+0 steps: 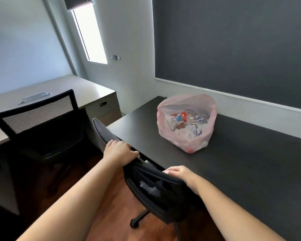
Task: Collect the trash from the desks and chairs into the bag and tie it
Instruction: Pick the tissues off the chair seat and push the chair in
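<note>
My left hand (119, 151) and right hand (179, 173) both clamped on black office chair backrest (156, 185) | pink trash bag (187, 122) open on dark surface (241, 162), well apart | likely light, flimsy; gather by rim

At frame centre the black chair (156, 186) is tucked against the dark desk (241, 162), blocking reach under its near edge. The pink bag (187, 122) fills the desk's upper middle; the surface right of it lies open. A second chair (40, 122) crowds the left.
</note>
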Tool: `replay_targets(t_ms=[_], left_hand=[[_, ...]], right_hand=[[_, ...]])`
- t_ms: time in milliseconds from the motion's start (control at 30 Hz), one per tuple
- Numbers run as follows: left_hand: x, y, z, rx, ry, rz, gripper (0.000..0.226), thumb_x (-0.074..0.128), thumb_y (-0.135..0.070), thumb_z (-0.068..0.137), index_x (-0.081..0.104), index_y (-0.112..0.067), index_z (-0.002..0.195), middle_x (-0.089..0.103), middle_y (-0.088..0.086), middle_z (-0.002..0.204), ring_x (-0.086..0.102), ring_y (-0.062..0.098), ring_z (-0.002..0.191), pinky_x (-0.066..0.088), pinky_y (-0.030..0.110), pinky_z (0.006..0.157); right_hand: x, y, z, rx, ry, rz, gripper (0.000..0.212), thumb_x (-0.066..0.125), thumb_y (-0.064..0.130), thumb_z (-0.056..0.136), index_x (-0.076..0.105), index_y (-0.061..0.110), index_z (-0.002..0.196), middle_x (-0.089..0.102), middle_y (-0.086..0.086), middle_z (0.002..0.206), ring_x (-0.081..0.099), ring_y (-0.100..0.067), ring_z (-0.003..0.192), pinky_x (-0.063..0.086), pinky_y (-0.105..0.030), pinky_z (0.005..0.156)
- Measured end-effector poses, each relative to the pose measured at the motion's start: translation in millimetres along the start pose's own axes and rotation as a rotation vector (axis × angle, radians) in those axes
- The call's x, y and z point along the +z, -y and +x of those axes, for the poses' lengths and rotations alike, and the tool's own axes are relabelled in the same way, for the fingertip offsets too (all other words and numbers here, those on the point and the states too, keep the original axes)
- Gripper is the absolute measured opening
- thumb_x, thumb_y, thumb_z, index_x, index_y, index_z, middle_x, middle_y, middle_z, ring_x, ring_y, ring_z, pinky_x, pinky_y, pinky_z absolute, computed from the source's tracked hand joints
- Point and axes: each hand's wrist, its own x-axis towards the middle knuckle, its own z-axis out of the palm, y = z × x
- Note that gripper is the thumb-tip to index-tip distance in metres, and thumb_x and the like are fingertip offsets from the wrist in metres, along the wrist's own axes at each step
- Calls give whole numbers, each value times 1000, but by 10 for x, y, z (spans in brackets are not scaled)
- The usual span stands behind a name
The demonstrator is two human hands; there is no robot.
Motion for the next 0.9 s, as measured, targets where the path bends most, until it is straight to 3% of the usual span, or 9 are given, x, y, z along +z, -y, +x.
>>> replay_targets(t_ms=[100,233,333,400,500,600,767,833,900], left_hand=[[67,143,-150,8,-73,-158,39,46,-46,85,70,-28,110,55,-2,134,33,18,136,16,37,116],[105,398,-333,-83,-95,-275,58,48,-41,91,42,-12,141,19,6,157,3,22,148,13,35,118],[104,597,-444,-161,-91,-397,72,51,-36,90,21,-6,149,0,9,160,2,22,148,17,34,116],[88,713,-561,-233,-63,-523,78,55,-32,90,12,-9,151,-6,12,159,12,24,146,22,30,114],[99,882,-727,-323,-38,-641,84,57,-23,89,3,-14,152,7,17,157,33,26,136,32,25,102],[162,1093,-838,-388,-95,-672,81,53,-15,89,3,-20,152,31,20,142,48,24,105,35,22,83],[194,1585,-970,-459,-191,-621,76,50,-6,85,18,-27,151,41,19,140,44,30,126,36,29,100],[207,1785,-1021,-456,-215,-613,76,53,-5,83,24,-29,149,44,17,142,43,29,129,35,29,104],[220,1945,-1083,-457,-231,-598,74,56,-6,83,29,-30,148,49,13,139,48,27,124,37,27,100]], right_hand=[[141,38,-101,14,-3,96,16,65,32,81,75,19,85,71,-7,88,65,-18,82,48,-28,82],[463,121,-112,-10,19,29,16,61,28,89,73,20,83,69,0,76,63,-11,70,48,-18,66],[768,166,-75,-17,35,-22,17,58,31,92,71,19,93,62,8,70,53,-4,61,41,-11,53],[997,172,-15,-1,72,-28,19,61,36,89,71,22,97,60,9,70,50,-6,63,41,-16,57],[1357,214,56,-7,125,-48,20,65,39,85,69,30,103,67,11,86,58,-5,79,52,-29,76],[1729,284,64,-51,163,-42,26,68,38,83,66,32,108,69,5,104,62,-8,91,55,-34,83],[2262,283,145,-150,205,-145,49,74,48,73,59,44,119,62,13,110,64,-6,86,55,-36,87],[2427,306,174,-179,254,-152,53,75,39,76,57,38,126,61,9,115,59,-5,85,53,-33,91],[2543,337,199,-197,307,-160,53,74,33,79,55,34,129,61,8,117,58,-3,86,54,-26,85]])
